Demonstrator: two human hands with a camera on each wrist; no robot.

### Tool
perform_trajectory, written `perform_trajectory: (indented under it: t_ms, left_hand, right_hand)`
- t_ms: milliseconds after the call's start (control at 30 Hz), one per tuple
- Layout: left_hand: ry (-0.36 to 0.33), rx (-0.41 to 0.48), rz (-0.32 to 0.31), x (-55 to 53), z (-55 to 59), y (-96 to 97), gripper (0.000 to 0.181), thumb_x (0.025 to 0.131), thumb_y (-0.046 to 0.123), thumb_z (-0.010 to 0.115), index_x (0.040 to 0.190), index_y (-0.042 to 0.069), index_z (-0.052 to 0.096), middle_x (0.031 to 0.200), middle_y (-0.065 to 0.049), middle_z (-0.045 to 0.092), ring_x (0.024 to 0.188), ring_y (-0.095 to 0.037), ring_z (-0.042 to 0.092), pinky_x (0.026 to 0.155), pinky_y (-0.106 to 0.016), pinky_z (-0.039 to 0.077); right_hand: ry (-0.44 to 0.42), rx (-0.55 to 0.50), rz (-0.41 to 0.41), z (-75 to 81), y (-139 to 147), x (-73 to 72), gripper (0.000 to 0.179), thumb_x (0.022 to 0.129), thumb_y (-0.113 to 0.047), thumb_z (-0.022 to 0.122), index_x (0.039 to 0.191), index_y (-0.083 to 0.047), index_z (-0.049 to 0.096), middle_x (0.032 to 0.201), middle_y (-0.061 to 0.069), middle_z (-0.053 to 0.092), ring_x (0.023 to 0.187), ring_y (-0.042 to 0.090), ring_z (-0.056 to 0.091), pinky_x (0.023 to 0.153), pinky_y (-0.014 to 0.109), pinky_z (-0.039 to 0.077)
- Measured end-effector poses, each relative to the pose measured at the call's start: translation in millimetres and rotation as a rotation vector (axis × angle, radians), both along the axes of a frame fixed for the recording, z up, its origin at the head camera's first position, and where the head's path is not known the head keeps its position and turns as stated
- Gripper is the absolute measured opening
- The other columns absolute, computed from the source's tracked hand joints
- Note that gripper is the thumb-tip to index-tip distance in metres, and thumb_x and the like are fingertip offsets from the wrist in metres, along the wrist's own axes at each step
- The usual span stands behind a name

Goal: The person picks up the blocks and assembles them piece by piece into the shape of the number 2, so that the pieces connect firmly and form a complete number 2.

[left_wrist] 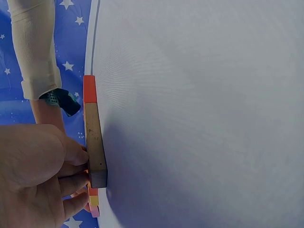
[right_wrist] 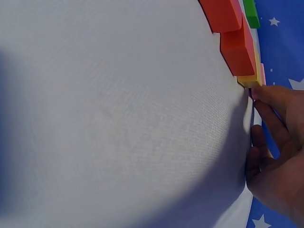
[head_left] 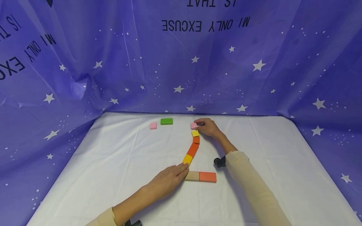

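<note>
1. The right hand (head_left: 208,127) is grasping, its thumb and a finger pinching a small pink block (head_left: 193,126) near the far edge of the white-covered desk (head_left: 263,141).
2. That small pink block lies to the left of the right hand's palm, at its fingertips. It sits just beyond a short yellow block (head_left: 195,133); whether the two faces touch, I cannot tell. Its top looks almost square, so no long axis stands out.
3. From the short yellow block, a bending line runs back toward the person: a short orange-red block (head_left: 196,140), a longer orange-red block (head_left: 193,150) slanting to the near left, then a yellow oblong block (head_left: 187,159).
4. The left hand (head_left: 168,180) is unclenched, fingers fairly straight, touching the near end of the line by a plain wooden block (head_left: 192,176). This one lies crosswise, end to end with a coral-red oblong block (head_left: 207,177) on its right.
5. Away to the left are a green oblong block (head_left: 166,121), long axis crosswise, and a second pink block (head_left: 153,126). The right hand is nearer to the green one.
6. No container shows.
</note>
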State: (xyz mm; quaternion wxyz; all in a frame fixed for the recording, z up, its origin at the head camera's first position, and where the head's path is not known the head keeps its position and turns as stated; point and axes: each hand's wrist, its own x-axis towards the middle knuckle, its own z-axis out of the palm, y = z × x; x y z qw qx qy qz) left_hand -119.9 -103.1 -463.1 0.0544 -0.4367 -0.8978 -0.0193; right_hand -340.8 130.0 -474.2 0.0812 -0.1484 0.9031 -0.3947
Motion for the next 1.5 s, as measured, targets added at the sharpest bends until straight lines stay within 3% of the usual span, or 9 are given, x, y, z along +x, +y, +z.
perform_trajectory:
  t_ms: [333, 833, 1067, 1233, 1500]
  left_hand:
    - [-0.018, 0.006, 0.001, -0.1, 1.0, 0.2, 0.041, 0.099, 0.005, 0.059, 0.139, -0.001, 0.055, 0.147, -0.016, 0.049, 0.135, -0.026, 0.048, 0.106, -0.040, 0.043]
    - [-0.006, -0.001, 0.000, -0.8, 0.9, 0.2, 0.042, 0.098, 0.005, 0.061, 0.139, -0.001, 0.056, 0.146, -0.015, 0.050, 0.134, -0.026, 0.048, 0.106, -0.038, 0.044]
    - [0.004, -0.006, 0.002, -0.8, 2.2, 0.6, 0.041, 0.098, 0.005, 0.061, 0.139, 0.000, 0.056, 0.146, -0.015, 0.050, 0.134, -0.026, 0.049, 0.105, -0.038, 0.044]
    - [0.004, -0.009, 0.006, -0.8, 2.4, 0.9, 0.041, 0.098, 0.005, 0.060, 0.139, 0.000, 0.056, 0.146, -0.015, 0.050, 0.134, -0.025, 0.048, 0.105, -0.038, 0.044]
    - [0.013, 0.006, -0.004, -0.3, -0.1, 0.7, 0.041, 0.098, 0.004, 0.061, 0.138, -0.001, 0.057, 0.145, -0.015, 0.051, 0.133, -0.026, 0.050, 0.104, -0.038, 0.045]
  right_hand:
    - [0.002, -0.016, 0.020, 1.0, 0.7, -0.1, 0.039, 0.095, -0.018, 0.068, 0.131, -0.004, 0.066, 0.129, 0.016, 0.064, 0.116, 0.034, 0.060, 0.099, 0.045, 0.048]
    - [-0.079, -0.051, 0.028, 3.7, -1.6, 0.4, 0.034, 0.096, -0.017, 0.065, 0.128, -0.007, 0.069, 0.133, 0.015, 0.062, 0.125, 0.032, 0.054, 0.103, 0.045, 0.045]
    - [-0.070, -0.059, 0.042, 6.1, -1.5, 1.6, 0.035, 0.097, -0.015, 0.062, 0.130, -0.006, 0.067, 0.135, 0.015, 0.061, 0.129, 0.033, 0.050, 0.107, 0.046, 0.041]
    - [-0.056, -0.050, 0.050, 8.8, -1.1, 3.0, 0.042, 0.099, -0.017, 0.062, 0.139, -0.006, 0.059, 0.139, 0.018, 0.057, 0.131, 0.035, 0.050, 0.109, 0.049, 0.038]
    - [0.010, -0.005, 0.063, 5.3, 1.1, 9.7, 0.044, 0.103, -0.021, 0.054, 0.142, -0.002, 0.054, 0.141, 0.020, 0.054, 0.126, 0.036, 0.053, 0.106, 0.049, 0.042]
